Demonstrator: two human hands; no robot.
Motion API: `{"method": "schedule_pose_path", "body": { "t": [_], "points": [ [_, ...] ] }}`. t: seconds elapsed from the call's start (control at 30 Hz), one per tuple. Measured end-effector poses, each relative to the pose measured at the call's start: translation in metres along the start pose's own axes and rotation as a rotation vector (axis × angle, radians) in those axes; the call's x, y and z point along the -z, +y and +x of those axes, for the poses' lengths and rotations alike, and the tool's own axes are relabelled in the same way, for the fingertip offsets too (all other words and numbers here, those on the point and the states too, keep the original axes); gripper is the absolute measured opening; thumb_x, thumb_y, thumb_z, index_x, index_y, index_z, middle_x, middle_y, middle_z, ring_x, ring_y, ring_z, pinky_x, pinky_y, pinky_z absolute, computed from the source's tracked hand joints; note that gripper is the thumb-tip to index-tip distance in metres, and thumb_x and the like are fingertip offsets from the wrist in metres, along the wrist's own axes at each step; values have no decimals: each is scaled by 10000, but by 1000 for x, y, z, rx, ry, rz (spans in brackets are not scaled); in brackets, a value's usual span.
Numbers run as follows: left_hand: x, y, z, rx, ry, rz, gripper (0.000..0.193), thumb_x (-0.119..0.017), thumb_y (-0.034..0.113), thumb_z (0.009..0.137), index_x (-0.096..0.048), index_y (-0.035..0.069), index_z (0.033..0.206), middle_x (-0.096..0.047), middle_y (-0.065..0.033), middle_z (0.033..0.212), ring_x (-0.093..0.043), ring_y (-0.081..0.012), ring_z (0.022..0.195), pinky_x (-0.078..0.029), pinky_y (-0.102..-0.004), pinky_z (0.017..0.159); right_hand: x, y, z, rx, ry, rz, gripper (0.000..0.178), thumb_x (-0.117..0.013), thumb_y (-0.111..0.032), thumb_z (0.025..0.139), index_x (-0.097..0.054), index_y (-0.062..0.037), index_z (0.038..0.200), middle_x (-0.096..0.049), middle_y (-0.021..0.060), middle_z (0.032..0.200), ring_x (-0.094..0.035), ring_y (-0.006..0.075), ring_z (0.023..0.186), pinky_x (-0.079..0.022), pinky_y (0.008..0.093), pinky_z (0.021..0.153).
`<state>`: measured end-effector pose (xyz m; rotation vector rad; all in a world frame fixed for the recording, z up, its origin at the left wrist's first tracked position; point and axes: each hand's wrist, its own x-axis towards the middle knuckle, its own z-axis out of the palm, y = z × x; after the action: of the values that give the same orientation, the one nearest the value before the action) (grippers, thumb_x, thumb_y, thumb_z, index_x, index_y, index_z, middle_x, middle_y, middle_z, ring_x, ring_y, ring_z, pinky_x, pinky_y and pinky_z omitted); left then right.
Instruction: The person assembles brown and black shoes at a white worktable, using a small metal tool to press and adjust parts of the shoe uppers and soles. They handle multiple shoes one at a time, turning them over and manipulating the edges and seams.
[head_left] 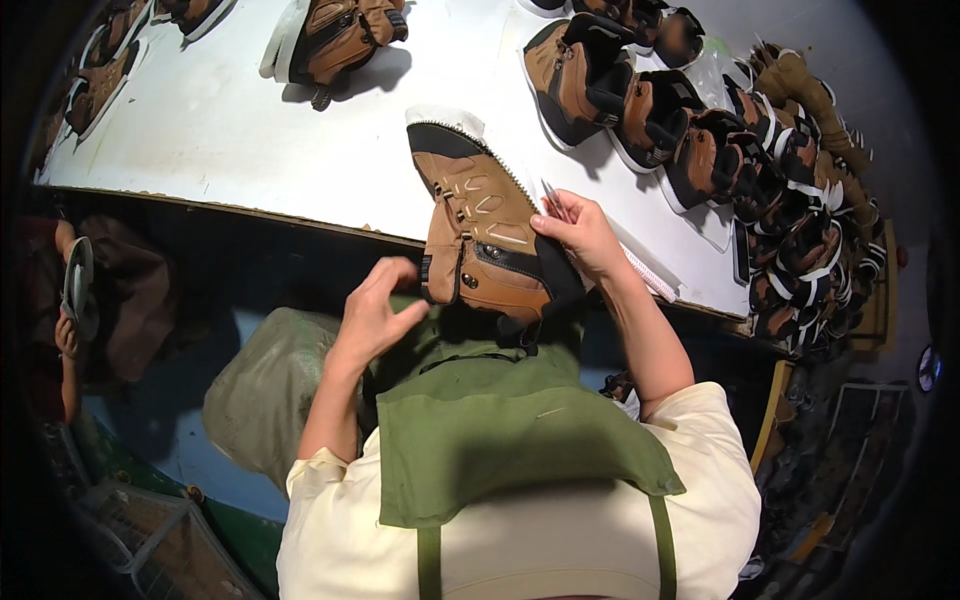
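Observation:
A brown boot [475, 190] with a black toe lies across the table edge, its white sole rim and toothed stitching facing away and to the right. Its black-lined collar hangs over my green apron [520, 430]. My right hand [590, 238] grips the boot's right edge with the thumb on top. A slim, pointed metal tool [553, 196] also sits in that hand; whether it is scissors or tweezers I cannot tell. Beside the boot's lower left side is my left hand [372, 312], holding nothing, its fingers curved and the thumb apart from them.
Several similar boots [585, 75] line the right side of the white table [230, 140], with a pile beyond. Another brown boot [340, 42] lies at the far side. At the left, another person's hands hold a grey sole-shaped piece [78, 285]. A grey-green covered bundle [265, 390] stands beside me.

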<state>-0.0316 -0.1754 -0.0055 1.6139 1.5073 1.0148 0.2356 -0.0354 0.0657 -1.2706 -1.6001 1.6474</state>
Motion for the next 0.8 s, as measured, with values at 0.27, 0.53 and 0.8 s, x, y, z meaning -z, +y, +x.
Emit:
{"method": "schedule_pose_path", "body": {
  "t": [0.27,0.53,0.8],
  "points": [
    [-32,23,20,-132,181,32,714,-707,73,702,-391,0,1338,-583,-225,1186,-608,-368,1050,-502,-388,841,11,14,5,-51,-57,405,157,-679,-129,835,-597,-38,932,-576,-49,842,-509,32,735,-414,193,682],
    [-35,28,30,-351,309,58,691,-613,-103,672,-408,-25,1328,-583,-250,1164,-604,-405,1029,-529,-396,798,9,9,2,0,-3,602,126,-669,-181,871,-620,-65,882,-595,-48,840,-529,34,793,-416,186,755],
    [-20,25,42,-480,306,18,669,-544,-170,656,-490,1,1300,-598,-230,1163,-619,-365,1020,-511,-368,848,9,3,3,86,-10,675,81,-686,-140,874,-625,-86,869,-590,-59,838,-524,32,789,-419,183,762]
  ]
}}
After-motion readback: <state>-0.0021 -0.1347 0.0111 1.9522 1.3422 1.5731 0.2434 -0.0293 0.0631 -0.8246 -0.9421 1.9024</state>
